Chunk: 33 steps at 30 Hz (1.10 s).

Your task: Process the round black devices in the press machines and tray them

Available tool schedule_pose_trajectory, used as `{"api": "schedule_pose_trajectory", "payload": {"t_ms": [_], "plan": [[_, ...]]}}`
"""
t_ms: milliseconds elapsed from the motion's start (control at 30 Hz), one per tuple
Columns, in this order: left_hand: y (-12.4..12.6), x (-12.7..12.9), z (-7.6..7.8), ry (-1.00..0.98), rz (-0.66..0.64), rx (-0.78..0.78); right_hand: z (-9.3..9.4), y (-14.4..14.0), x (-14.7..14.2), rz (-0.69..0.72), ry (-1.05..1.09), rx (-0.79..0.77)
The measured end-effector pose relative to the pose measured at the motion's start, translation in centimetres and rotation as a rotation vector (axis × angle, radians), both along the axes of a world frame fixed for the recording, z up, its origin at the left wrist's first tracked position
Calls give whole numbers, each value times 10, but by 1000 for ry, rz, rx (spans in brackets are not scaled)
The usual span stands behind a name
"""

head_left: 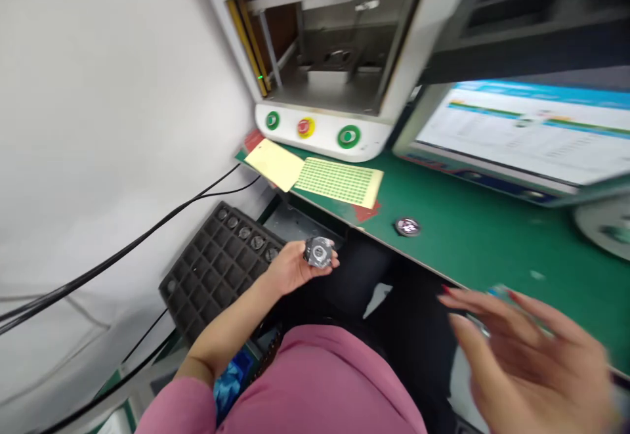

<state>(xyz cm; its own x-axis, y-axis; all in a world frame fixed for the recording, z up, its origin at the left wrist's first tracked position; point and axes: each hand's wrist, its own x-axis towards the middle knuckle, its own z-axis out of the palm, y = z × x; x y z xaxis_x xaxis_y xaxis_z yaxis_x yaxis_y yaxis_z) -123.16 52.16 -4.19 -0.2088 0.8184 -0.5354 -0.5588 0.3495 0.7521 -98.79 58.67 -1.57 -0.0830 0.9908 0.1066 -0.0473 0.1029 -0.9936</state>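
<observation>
My left hand (292, 268) is closed around a dark watch case (318, 252), its back with a pale ring facing up. It is held just off the bench's front edge. At the lower right, my right hand (536, 355) is raised close to the camera, blurred, with its thumb and fingers apart. No held thing can be made out in it. A small bluish item partly shows behind its fingertips. Between the hands, a second round watch case (407, 226) lies on the green bench (453, 243), its lit face up.
A black compartment tray (211, 276) at the left holds several round parts. Yellow sheets, one with green stickers (339, 181), lie before a white press machine (325, 133) with green and red buttons. A monitor (531, 132) stands at the right. Black cables (162, 224) hang along the wall.
</observation>
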Motion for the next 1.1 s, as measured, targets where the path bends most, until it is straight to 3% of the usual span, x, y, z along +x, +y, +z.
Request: {"api": "schedule_pose_trajectory", "payload": {"t_ms": [67, 133, 300, 500, 567, 633, 767, 833, 933, 1100], "plan": [[22, 35, 8, -349, -156, 92, 5, 6, -4, 61, 8, 161], [36, 59, 14, -497, -267, 105, 9, 12, -7, 114, 44, 218], [48, 90, 21, -483, -368, 76, 13, 13, -6, 74, 61, 210], [51, 95, 19, -471, -342, 55, 30, 1, 23, -6, 201, 216], [52, 89, 16, -450, -277, 44, 19, 18, 39, -105, 163, 178], [53, 83, 14, -432, -201, 30, -10, 48, 55, -167, 69, 88], [50, 76, 12, -416, -166, 24, -84, 112, 65, -85, -196, -35], [47, 76, 12, -403, -189, 42, -107, 129, 60, -52, -271, -18], [45, 76, 12, -385, -188, 51, -115, 133, 50, -37, -380, 50], [48, 79, 18, -364, -215, 93, -92, 115, 52, -164, -485, 177]]}}
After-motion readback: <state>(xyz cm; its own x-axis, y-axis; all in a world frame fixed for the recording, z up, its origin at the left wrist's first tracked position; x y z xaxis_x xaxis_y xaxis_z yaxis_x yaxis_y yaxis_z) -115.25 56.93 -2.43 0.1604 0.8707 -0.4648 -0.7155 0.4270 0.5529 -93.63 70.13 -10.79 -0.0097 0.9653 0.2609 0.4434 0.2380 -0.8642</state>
